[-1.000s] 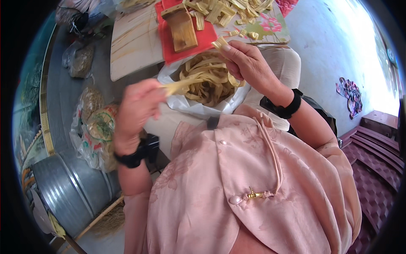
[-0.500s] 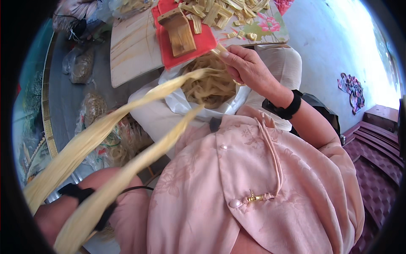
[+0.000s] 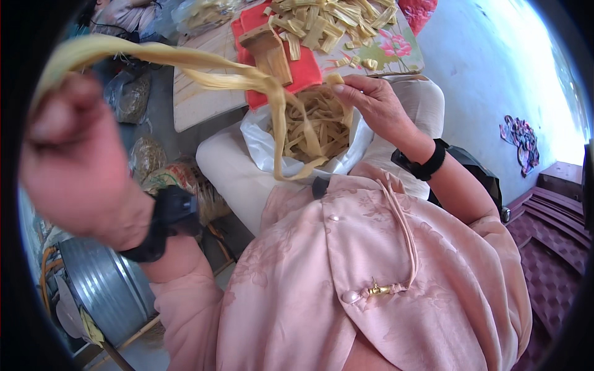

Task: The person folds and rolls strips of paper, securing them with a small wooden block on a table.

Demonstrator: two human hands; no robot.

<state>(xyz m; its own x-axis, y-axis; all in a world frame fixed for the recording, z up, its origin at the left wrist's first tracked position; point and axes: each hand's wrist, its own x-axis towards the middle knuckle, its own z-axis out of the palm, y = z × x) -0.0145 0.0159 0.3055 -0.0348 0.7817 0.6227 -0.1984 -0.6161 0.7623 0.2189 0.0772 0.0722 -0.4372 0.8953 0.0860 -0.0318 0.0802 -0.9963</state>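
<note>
Raised at the far left, my left hand (image 3: 74, 136) is closed and blurred. A long pale-yellow fibre strip (image 3: 167, 55) runs from it across to the middle, its loose ends hanging over the bag. My right hand (image 3: 377, 102) pinches a small folded piece of similar fibre strip (image 3: 335, 79) between thumb and fingers, above the bag's far right rim. The white plastic bag (image 3: 257, 139) stands open between my legs, full of curled fibre strips (image 3: 315, 117). Beyond it, a wooden block (image 3: 272, 59) lies on a red cloth (image 3: 309, 71) at the table's near edge.
On the table (image 3: 198, 93) lies a heap of short folded fibre pieces (image 3: 328, 21). Plastic bags of dry strips (image 3: 130, 99) sit on the floor at left, near a shiny metal drum (image 3: 105, 290). A purple padded seat (image 3: 550, 278) is at right, with a patterned cloth bundle (image 3: 521, 145) beyond.
My left hand has swung up from the lower left, lifting the long strip, whose loose ends now droop over the bag. My right hand has stayed nearly in place, holding its piece.
</note>
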